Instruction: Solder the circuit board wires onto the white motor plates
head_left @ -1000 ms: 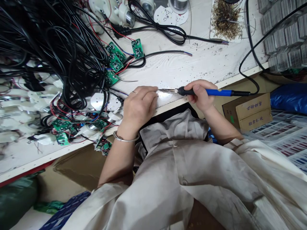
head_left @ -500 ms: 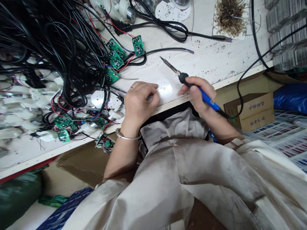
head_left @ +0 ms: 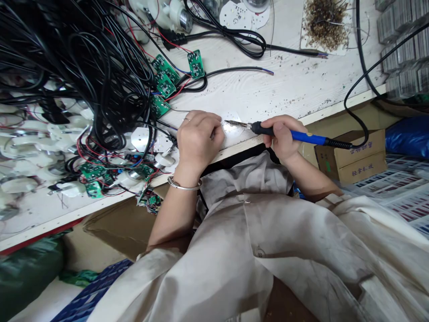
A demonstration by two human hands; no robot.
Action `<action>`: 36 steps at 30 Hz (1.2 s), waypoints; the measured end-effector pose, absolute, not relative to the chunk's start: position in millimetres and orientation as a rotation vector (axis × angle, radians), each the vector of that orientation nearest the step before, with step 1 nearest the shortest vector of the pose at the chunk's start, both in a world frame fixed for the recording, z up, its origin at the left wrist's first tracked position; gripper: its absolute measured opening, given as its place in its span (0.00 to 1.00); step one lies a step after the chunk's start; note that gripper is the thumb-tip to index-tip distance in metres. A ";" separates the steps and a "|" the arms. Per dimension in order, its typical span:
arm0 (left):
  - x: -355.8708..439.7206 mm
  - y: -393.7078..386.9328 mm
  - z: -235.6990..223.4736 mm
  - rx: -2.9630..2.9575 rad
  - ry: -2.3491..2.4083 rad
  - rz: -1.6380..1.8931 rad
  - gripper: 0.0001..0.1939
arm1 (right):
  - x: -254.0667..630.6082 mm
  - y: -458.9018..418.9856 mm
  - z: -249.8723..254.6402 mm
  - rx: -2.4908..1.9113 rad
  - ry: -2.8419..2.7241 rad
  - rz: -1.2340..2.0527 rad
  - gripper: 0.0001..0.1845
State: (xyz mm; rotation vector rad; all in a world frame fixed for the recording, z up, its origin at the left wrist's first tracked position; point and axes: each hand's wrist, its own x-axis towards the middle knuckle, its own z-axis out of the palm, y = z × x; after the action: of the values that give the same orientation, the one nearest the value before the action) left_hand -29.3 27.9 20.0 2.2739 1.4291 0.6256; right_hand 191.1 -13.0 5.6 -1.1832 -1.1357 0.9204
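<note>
My right hand (head_left: 282,136) grips a blue-handled soldering iron (head_left: 303,137) near the bench's front edge. Its metal tip points left and rests over a small shiny round board (head_left: 233,127). My left hand (head_left: 198,138) is curled beside that board, fingers bent down at its left edge, pinching something I cannot make out; thin dark wires run out from under it to the left. A ring sits on one finger and a metal bangle on that wrist.
A big tangle of black cables (head_left: 73,67) covers the bench's left side, with several green circuit boards (head_left: 164,80) and white lamp parts among them. A pad of brown solder debris (head_left: 323,22) lies at the back right. A cardboard box (head_left: 348,154) stands below the bench edge.
Half a second ago the soldering iron was lifted with its tip pointing away up the bench; it has swung back down so the tip is at the round board again. My left hand stayed put.
</note>
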 end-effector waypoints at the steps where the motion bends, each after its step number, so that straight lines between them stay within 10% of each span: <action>1: -29.4 27.6 19.4 2.278 1.425 0.631 0.08 | 191.1 -12.3 5.8 -1.183 -1.164 0.928 0.21; 28: -28.8 25.8 12.2 2.338 1.450 0.690 0.09 | 187.2 -13.5 7.0 -1.132 -1.112 0.838 0.15; 36: -27.4 27.3 2.2 2.432 1.431 0.775 0.08 | 187.6 1.5 -1.3 -1.028 -1.863 0.431 0.19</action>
State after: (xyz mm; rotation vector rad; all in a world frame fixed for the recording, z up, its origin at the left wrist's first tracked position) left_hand -27.4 27.3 2.2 2.4320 1.4310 0.7752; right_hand 187.6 1.5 -1.3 -1.0281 -1.8626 0.4307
